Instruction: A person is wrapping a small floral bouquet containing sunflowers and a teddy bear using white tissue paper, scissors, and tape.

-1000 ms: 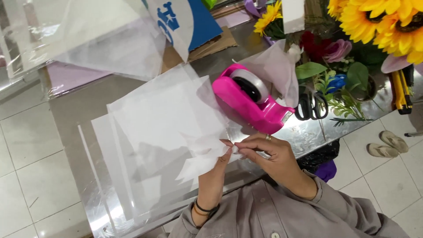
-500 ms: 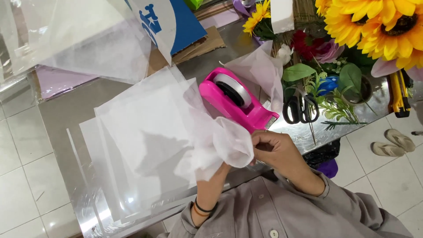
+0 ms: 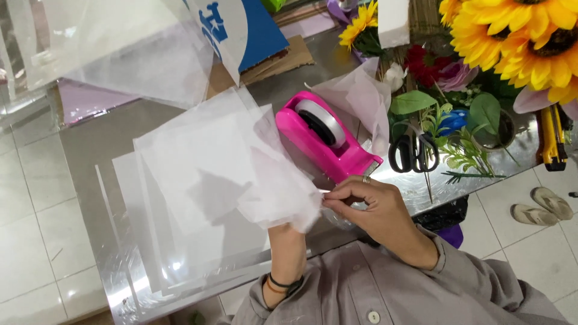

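Over the near edge of the shiny desk (image 3: pixel 90 180) we hold a sheet of white tissue paper (image 3: pixel 217 168). Our right hand (image 3: pixel 376 210) has its fingers (image 3: pixel 343 194) pinched nearly shut on the sheet's gathered corner. Our left hand (image 3: pixel 286 232) is mostly hidden beneath the paper, so we cannot tell its grip. Just beyond our right hand sits a pink tape dispenser (image 3: pixel 325 135), with black scissors (image 3: pixel 412 150) beside it.
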